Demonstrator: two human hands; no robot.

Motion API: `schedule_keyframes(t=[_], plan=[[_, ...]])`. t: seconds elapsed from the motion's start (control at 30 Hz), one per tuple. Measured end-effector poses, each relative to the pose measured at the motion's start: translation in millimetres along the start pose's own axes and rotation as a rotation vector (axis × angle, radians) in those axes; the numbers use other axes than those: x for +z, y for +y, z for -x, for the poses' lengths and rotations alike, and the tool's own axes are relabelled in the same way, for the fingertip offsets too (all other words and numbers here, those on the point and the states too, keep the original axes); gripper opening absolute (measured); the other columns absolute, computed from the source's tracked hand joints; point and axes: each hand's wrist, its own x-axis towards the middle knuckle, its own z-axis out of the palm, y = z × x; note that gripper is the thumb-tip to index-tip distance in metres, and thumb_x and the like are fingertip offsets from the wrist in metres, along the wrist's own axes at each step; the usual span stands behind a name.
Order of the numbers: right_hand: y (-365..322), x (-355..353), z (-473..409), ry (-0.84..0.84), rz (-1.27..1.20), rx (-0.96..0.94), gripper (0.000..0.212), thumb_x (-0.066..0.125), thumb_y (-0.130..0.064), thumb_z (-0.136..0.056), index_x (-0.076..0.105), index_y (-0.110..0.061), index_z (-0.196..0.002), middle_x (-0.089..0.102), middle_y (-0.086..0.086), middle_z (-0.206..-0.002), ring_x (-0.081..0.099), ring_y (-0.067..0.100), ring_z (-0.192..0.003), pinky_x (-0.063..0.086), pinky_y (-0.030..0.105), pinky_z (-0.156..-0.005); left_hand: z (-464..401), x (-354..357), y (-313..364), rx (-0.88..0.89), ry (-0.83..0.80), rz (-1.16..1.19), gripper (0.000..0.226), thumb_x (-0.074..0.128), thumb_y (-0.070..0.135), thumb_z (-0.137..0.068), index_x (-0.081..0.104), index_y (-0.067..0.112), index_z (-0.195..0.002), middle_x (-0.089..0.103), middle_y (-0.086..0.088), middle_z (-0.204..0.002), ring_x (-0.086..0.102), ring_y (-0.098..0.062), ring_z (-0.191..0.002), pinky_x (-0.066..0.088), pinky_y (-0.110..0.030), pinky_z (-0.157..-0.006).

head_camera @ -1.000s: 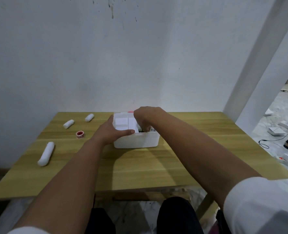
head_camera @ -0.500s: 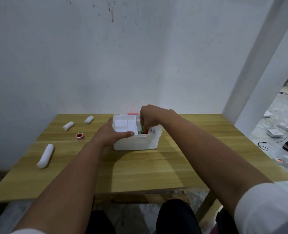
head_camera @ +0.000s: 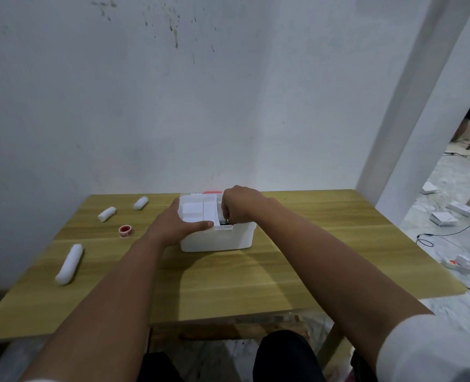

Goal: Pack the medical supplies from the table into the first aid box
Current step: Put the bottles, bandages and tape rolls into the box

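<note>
The white first aid box [head_camera: 217,239] stands in the middle of the wooden table [head_camera: 255,277], with a white divided tray [head_camera: 198,209] in its top. My left hand [head_camera: 173,226] grips the box's left side, thumb along the front rim. My right hand [head_camera: 239,204] reaches down into the box's right part, fingers pinched on a small dark item that is mostly hidden. On the table to the left lie a long white roll [head_camera: 69,263], two short white bandage rolls [head_camera: 107,214] [head_camera: 141,202] and a small red-and-white tape roll [head_camera: 125,231].
A white wall runs right behind the table. A white pillar [head_camera: 410,150] stands at the back right. On the floor to the right lie boxes, cables and a power strip [head_camera: 465,264]. My knees show under the table's near edge.
My right hand has shifted from over the tray's middle to the box's right part and dipped inside. The left hand has kept its hold on the box.
</note>
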Motion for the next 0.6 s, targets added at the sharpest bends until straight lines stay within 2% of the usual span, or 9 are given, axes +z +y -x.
schedule_keyframes(t=[0.07, 0.17, 0.23, 0.33, 0.4, 0.43, 0.47, 0.53, 0.6], plan=[[8, -3, 1, 0.058, -0.114, 0.004, 0.016, 0.076, -0.014, -0.082, 0.079, -0.020, -0.096, 0.074, -0.003, -0.095, 0.069, 0.017, -0.088, 0.060, 0.034, -0.076, 1, 0, 0, -0.003, -0.005, 0.000, 0.103, 0.090, 0.060, -0.066, 0.037, 0.037, -0.151, 0.052, 0.008, -0.141, 0.047, -0.017, -0.112, 0.056, -0.046, -0.089], [27, -7, 7, 0.259, -0.414, 0.053, 0.019, 0.077, -0.027, -0.087, 0.078, -0.020, -0.104, 0.075, -0.005, -0.103, 0.068, 0.011, -0.094, 0.059, 0.035, -0.088, 1, 0, 1, 0.011, -0.008, 0.013, 0.102, 0.089, 0.060, -0.066, 0.037, 0.036, -0.151, 0.050, 0.005, -0.148, 0.045, -0.016, -0.113, 0.056, -0.046, -0.090], [42, -2, 13, 0.368, -0.592, 0.126, 0.034, 0.078, -0.045, -0.085, 0.076, -0.022, -0.110, 0.074, -0.005, -0.107, 0.067, 0.009, -0.097, 0.058, 0.036, -0.090, 1, 1, 0, 0.018, -0.004, 0.008, 0.101, 0.088, 0.059, -0.067, 0.036, 0.035, -0.151, 0.050, 0.004, -0.149, 0.044, -0.015, -0.112, 0.055, -0.043, -0.088], [58, 15, 22, 0.274, -0.763, 0.221, 0.078, 0.078, -0.066, -0.075, 0.061, -0.023, -0.138, 0.063, 0.002, -0.138, 0.062, 0.020, -0.121, 0.052, 0.042, -0.103, 0, 0, 0, 0.020, -0.006, 0.020, 0.101, 0.088, 0.059, -0.067, 0.037, 0.035, -0.151, 0.052, 0.007, -0.145, 0.045, -0.015, -0.112, 0.055, -0.042, -0.089], [67, 29, 26, 0.172, -0.784, 0.256, 0.104, 0.078, -0.071, -0.070, 0.042, -0.022, -0.154, 0.042, 0.004, -0.159, 0.045, 0.028, -0.142, 0.042, 0.046, -0.113, 0, 0, 1, 0.017, -0.013, 0.039, 0.100, 0.089, 0.058, -0.067, 0.039, 0.035, -0.151, 0.052, 0.012, -0.134, 0.046, -0.015, -0.112, 0.055, -0.043, -0.091], [70, 38, 26, 0.145, -0.802, 0.261, 0.112, 0.080, -0.070, -0.068, 0.036, -0.021, -0.158, 0.037, 0.004, -0.163, 0.040, 0.029, -0.146, 0.039, 0.046, -0.115, 0, -1, 2, 0.014, -0.022, 0.048, 0.100, 0.090, 0.058, -0.067, 0.039, 0.036, -0.151, 0.051, 0.014, -0.131, 0.047, -0.014, -0.113, 0.055, -0.044, -0.092], [71, 43, 28, 0.131, -0.833, 0.253, 0.115, 0.083, -0.068, -0.066, 0.033, -0.021, -0.159, 0.038, 0.003, -0.162, 0.040, 0.029, -0.146, 0.040, 0.044, -0.114, 0, -2, 2, 0.008, -0.030, 0.050, 0.102, 0.090, 0.059, -0.065, 0.038, 0.037, -0.150, 0.050, 0.015, -0.131, 0.047, -0.014, -0.113, 0.056, -0.044, -0.092], [70, 55, 30, 0.118, -0.911, 0.226, 0.114, 0.087, -0.066, -0.060, 0.040, -0.025, -0.155, 0.052, -0.002, -0.151, 0.051, 0.025, -0.138, 0.047, 0.037, -0.105, 0, -5, 1, -0.004, -0.042, 0.046, 0.104, 0.090, 0.063, -0.063, 0.038, 0.039, -0.150, 0.051, 0.015, -0.133, 0.049, -0.014, -0.114, 0.056, -0.043, -0.091], [68, 64, 29, 0.130, -0.953, 0.193, 0.097, 0.089, -0.062, -0.059, 0.051, -0.034, -0.144, 0.063, -0.014, -0.131, 0.060, 0.016, -0.124, 0.052, 0.031, -0.096, 0, -8, 1, -0.008, -0.063, 0.035, 0.105, 0.089, 0.064, -0.062, 0.038, 0.040, -0.150, 0.052, 0.013, -0.138, 0.049, -0.015, -0.116, 0.057, -0.043, -0.091]])
